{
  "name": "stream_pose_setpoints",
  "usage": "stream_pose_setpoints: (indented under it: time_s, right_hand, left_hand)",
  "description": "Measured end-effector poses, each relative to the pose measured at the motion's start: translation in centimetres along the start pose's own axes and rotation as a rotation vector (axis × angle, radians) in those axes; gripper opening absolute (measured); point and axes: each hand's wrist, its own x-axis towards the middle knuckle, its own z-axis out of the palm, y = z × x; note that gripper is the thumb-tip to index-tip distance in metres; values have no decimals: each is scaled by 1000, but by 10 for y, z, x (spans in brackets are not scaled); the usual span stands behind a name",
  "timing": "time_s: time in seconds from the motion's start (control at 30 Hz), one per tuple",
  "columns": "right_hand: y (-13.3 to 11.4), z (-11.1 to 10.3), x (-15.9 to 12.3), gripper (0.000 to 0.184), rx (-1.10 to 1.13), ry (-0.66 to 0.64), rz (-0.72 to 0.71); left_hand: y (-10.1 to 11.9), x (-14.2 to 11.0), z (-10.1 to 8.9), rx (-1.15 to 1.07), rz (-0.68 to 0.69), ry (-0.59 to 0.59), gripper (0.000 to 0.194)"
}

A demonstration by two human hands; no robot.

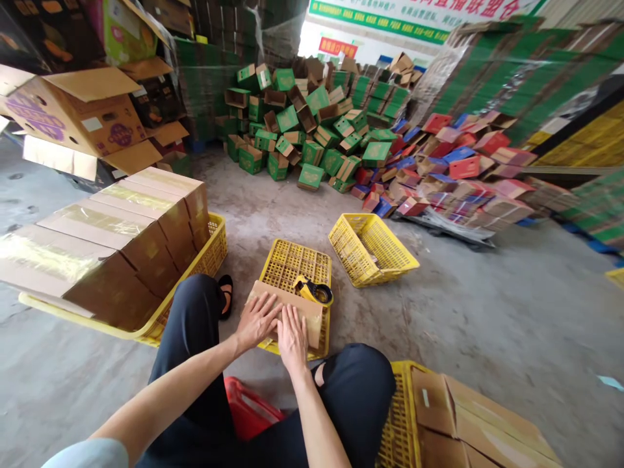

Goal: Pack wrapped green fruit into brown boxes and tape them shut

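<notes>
A brown cardboard box (312,318) lies across an upturned yellow plastic crate (283,263) between my knees. My left hand (258,318) rests flat on the box's left part, fingers stretched out. Beside it my right hand (292,335) presses on the middle of the box, its fingers straight and nearly touching the left ones. Just beyond the box, a yellow and black tape dispenser (313,290) lies on the crate. The box's near side is partly hidden by my hands.
Taped boxes (107,221) fill a yellow basket (214,247) at my left; another yellow basket (402,403) with boxes (482,416) is at my right. A tilted yellow basket (373,250) stands ahead. Green cartons (312,153) and red-blue cartons (463,166) are heaped behind.
</notes>
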Motion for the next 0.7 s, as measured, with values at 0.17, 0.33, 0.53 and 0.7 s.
stream_pose_setpoints:
  time_s: [0.17, 0.33, 0.53, 0.7]
  right_hand:
    - [12, -4, 4, 53, 0, -3, 117]
    - [21, -10, 0, 58, -10, 27, 203]
    - [-28, -7, 14, 51, -14, 46, 67]
    - [-55, -2, 42, 49, 41, 49, 56]
  left_hand:
    - [-4, 6, -17, -27, -89, -49, 50]
    - [-17, 7, -21, -115, -297, 69, 49]
    - [-31, 8, -11, -376, -436, 164, 65]
    - [-29, 10, -12, -420, -438, 151, 58]
